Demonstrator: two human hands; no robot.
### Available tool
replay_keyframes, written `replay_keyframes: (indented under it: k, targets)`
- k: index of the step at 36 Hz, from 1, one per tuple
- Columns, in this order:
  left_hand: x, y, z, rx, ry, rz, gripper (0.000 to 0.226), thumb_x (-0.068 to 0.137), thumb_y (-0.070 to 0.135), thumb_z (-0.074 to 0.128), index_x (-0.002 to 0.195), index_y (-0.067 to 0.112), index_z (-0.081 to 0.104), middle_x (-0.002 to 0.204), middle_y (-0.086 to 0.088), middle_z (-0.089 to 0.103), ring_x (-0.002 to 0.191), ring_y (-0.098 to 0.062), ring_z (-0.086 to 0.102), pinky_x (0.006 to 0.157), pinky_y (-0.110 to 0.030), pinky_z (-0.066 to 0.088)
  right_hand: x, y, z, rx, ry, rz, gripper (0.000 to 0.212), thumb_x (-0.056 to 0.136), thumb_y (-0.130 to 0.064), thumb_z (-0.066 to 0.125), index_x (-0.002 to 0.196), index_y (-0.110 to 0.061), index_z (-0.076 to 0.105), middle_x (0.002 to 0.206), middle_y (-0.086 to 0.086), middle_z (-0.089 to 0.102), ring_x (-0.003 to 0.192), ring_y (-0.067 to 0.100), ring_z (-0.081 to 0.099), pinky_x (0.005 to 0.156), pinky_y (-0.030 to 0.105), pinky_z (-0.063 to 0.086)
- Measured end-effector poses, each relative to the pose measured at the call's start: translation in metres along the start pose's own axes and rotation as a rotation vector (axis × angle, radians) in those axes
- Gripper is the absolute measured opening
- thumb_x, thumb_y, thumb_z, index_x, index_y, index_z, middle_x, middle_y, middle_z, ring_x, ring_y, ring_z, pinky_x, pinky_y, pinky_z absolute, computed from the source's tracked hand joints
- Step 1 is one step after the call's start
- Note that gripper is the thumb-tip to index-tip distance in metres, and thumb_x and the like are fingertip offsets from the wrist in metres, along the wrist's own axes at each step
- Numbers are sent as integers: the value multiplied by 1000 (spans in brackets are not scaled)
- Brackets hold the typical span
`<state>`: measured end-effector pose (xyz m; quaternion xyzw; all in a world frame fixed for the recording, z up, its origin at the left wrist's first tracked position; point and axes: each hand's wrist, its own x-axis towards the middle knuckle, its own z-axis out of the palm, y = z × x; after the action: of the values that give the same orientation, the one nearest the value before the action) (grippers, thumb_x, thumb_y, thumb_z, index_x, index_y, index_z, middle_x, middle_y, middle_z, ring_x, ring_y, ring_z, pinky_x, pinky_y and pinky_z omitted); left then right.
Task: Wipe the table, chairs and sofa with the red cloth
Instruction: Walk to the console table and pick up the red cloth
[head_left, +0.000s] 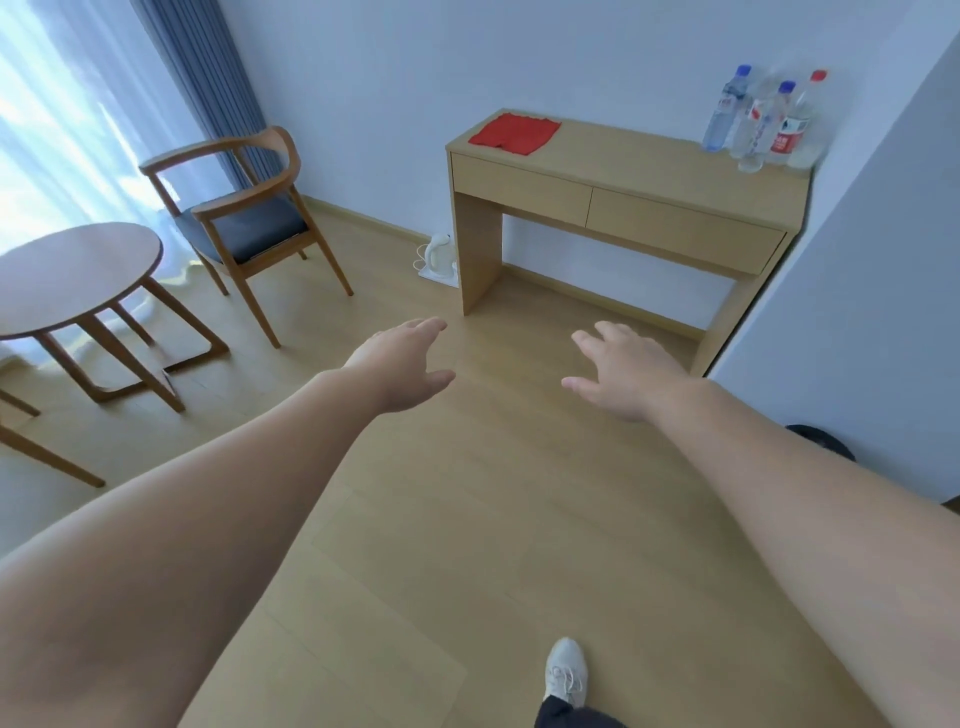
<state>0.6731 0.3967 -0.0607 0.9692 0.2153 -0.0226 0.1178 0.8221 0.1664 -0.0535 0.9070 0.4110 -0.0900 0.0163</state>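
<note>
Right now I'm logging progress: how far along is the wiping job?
Nothing looks done yet. The red cloth lies flat on the desk, untouched. Both hands, left hand and right hand, are open and empty, stretched forward. Still left: pick up the cloth, wipe the round table and chair; no sofa is visible.

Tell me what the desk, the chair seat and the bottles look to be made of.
Desk: pale wood or wood-look laminate, matte, faint grain. Chair seat: dark padded cover, fabric or leather-like; too blurred to tell. Bottles: clear plastic, see-through walls, coloured caps.
</note>
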Motion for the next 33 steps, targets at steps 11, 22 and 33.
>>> replay_keyframes:
  k: [11, 22, 33]
  targets:
    - [120, 38, -4, -29, 17, -61, 70, 88, 49, 56, 147, 28, 24, 151, 4, 34, 131, -25, 42, 103, -39, 41, 115, 87, -36, -33, -13, -62, 68, 96, -54, 41, 150, -20, 21, 155, 12, 23, 141, 28, 24, 111, 43, 29]
    - [193, 22, -9, -49, -15, -109, 71, 89, 48, 55, 148, 27, 22, 153, 5, 30, 134, -25, 38, 107, -42, 37, 201, 107, -43, -38, -30, -108, 66, 96, -55, 39, 150, -21, 22, 155, 13, 22, 142, 27, 22, 112, 42, 28]
    - [293, -45, -23, -58, -16, -72, 69, 89, 46, 54, 147, 26, 24, 152, 5, 32, 131, -26, 41, 105, -41, 38, 318, 82, -52, -53, -16, -76, 63, 95, -55, 40, 146, -21, 27, 149, 12, 28, 138, 29, 27, 108, 41, 28]
